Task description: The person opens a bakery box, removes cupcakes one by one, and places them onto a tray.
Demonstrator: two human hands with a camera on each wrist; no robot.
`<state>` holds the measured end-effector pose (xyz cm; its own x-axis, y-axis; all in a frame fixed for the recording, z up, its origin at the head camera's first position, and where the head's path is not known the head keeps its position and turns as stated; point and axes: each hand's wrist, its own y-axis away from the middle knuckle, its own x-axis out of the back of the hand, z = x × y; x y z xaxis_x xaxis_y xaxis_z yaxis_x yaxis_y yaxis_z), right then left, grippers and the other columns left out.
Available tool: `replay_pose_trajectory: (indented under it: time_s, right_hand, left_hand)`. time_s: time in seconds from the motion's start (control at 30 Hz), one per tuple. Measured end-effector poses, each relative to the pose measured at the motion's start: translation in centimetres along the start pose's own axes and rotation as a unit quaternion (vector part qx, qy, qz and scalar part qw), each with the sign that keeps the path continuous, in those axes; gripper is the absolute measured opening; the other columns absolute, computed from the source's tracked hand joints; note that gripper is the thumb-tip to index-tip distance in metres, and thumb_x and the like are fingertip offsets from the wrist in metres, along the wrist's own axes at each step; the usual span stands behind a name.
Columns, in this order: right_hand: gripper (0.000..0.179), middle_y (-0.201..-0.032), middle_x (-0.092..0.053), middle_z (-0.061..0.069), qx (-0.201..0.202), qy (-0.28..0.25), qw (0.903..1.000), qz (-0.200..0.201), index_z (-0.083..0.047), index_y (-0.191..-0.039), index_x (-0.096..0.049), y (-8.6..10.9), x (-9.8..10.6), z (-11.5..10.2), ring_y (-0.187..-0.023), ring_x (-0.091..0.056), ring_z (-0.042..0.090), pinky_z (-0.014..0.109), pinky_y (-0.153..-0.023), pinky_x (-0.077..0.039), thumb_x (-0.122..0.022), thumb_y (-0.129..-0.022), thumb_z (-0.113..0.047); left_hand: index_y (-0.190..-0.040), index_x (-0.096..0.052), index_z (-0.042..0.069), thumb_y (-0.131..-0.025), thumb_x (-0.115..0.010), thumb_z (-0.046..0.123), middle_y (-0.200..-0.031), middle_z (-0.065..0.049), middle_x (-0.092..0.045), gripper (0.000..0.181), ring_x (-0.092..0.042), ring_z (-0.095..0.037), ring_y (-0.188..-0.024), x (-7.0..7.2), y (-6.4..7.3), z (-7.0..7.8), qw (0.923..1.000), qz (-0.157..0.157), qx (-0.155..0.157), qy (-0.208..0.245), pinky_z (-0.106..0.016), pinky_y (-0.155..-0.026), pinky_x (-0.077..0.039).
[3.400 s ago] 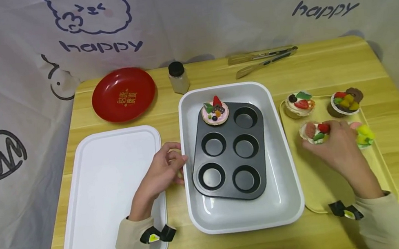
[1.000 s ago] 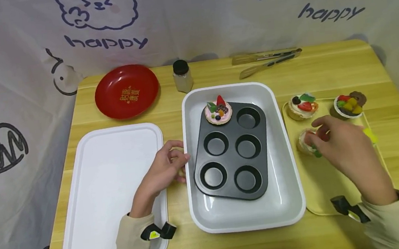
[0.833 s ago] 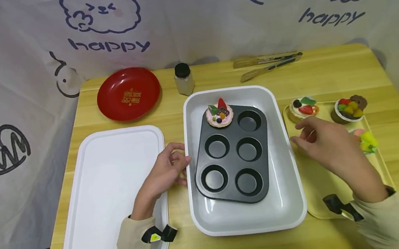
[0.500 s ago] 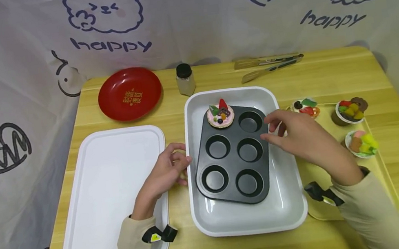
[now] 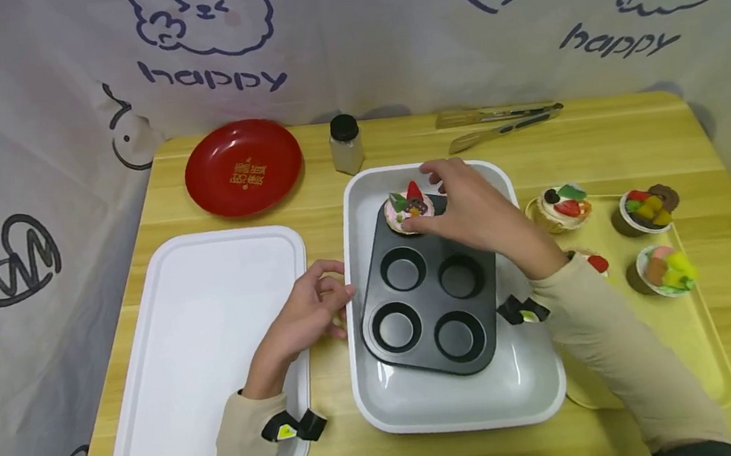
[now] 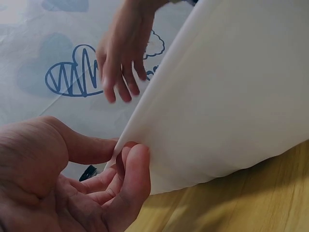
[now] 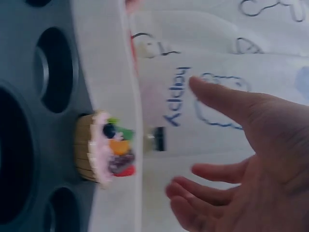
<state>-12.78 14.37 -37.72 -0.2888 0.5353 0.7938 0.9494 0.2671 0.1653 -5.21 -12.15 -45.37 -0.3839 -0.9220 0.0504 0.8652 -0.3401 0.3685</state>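
My left hand (image 5: 310, 306) pinches the left rim of a deep white tub (image 5: 375, 407); in the left wrist view the thumb (image 6: 89, 149) lies at the rim, curled fingers at the outer wall. A dark muffin tin (image 5: 427, 292) lies in the tub. In its far-left cup sits a toy cupcake (image 5: 400, 218) with pink icing, a strawberry and a leaf. My right hand (image 5: 474, 208) reaches over that cupcake, thumb and fingers spread. The right wrist view shows the hand (image 7: 231, 159) apart from the cupcake (image 7: 104, 150), holding nothing.
On the right, a yellow tray (image 5: 678, 358) holds several toy cupcakes, one (image 5: 596, 262) partly hidden by my right sleeve. A white tray (image 5: 210, 351) lies left. Behind are a red plate (image 5: 243, 168), a black-lidded jar (image 5: 346, 147) and tongs (image 5: 509, 125).
My right hand has left the cupcakes on the yellow tray, crossed leftward over the muffin tin, and is now above the pink cupcake. My left hand stays at the tub's rim.
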Motion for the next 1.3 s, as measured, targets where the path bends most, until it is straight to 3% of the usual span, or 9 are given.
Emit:
replay_pose_trajectory:
  time_s: [0.13,0.27,0.4,0.53,0.8,1.03,1.3]
  right_hand:
    - [0.106,-0.146,-0.04,0.021,-0.024,0.0,0.9997,0.006,-0.004,-0.151,-0.035,-2.1,-1.4,0.6,-0.127,-0.042,0.034,0.053,-0.102,-0.047,-0.083,-0.073,-0.057]
    - [0.109,-0.145,-0.039,0.023,-0.037,0.011,0.9992,0.008,-0.002,-0.151,-0.033,-3.3,-2.8,1.5,-0.127,-0.04,0.035,0.051,-0.105,-0.045,-0.082,-0.071,-0.059]
    - [0.111,-0.136,-0.042,0.023,-0.053,0.02,0.9983,0.016,-0.002,-0.15,-0.032,-3.6,-4.1,2.6,-0.117,-0.043,0.034,0.049,-0.097,-0.047,-0.083,-0.071,-0.059]
    - [0.112,-0.138,-0.04,0.022,-0.06,0.025,0.9974,0.032,0.0,-0.149,-0.032,-3.6,-5.0,3.2,-0.118,-0.042,0.034,0.051,-0.1,-0.046,-0.084,-0.069,-0.06]
    - [0.114,-0.14,-0.039,0.021,-0.09,0.047,0.9949,0.007,0.001,-0.146,-0.035,-3.8,-5.6,3.4,-0.116,-0.046,0.033,0.05,-0.098,-0.049,-0.084,-0.066,-0.064]
    - [0.107,-0.133,-0.042,0.021,-0.102,0.065,0.9926,-0.008,0.007,-0.137,-0.041,-3.9,-6.0,3.3,-0.107,-0.056,0.034,0.05,-0.093,-0.052,-0.083,-0.068,-0.063]
    - [0.089,-0.126,-0.045,0.023,-0.076,0.031,0.9966,0.013,0.012,-0.13,-0.046,-4.1,-6.6,3.1,-0.103,-0.057,0.037,0.049,-0.095,-0.052,-0.083,-0.074,-0.047]
  left_hand:
    - [-0.131,-0.044,0.001,-0.099,-0.058,0.008,-0.084,-0.012,-0.058,0.036,-0.058,-0.026,-0.066,0.0,-0.1,0.2,1.0,0.0,-0.002,-0.004,-0.041,-0.051,-0.061]
    - [-0.131,-0.044,0.001,-0.099,-0.059,0.008,-0.085,-0.012,-0.058,0.036,-0.059,-0.029,-0.066,-0.1,-0.2,0.1,1.0,-0.001,0.004,0.0,-0.039,-0.051,-0.06]
    - [-0.131,-0.044,0.001,-0.099,-0.06,0.009,-0.086,-0.011,-0.058,0.037,-0.059,-0.03,-0.065,-0.2,-0.4,0.0,1.0,-0.003,0.007,0.002,-0.041,-0.051,-0.06]
    - [-0.131,-0.045,0.001,-0.099,-0.061,0.01,-0.085,-0.012,-0.058,0.037,-0.059,-0.028,-0.064,-0.2,-0.5,0.1,1.0,-0.005,0.005,-0.003,-0.047,-0.054,-0.061]
    - [-0.13,-0.044,0.0,-0.098,-0.061,0.009,-0.086,-0.014,-0.059,0.037,-0.059,-0.028,-0.064,-0.1,-0.3,0.1,1.0,-0.004,0.004,-0.003,-0.05,-0.054,-0.061]
    - [-0.131,-0.044,0.0,-0.099,-0.06,0.008,-0.083,-0.01,-0.059,0.037,-0.059,-0.029,-0.068,0.0,-0.1,0.1,1.0,-0.005,0.002,0.003,-0.045,-0.053,-0.061]
    - [-0.131,-0.044,0.002,-0.099,-0.06,0.007,-0.083,-0.01,-0.057,0.036,-0.058,-0.031,-0.07,0.1,-0.1,0.1,1.0,-0.003,0.002,0.005,-0.041,-0.052,-0.061]
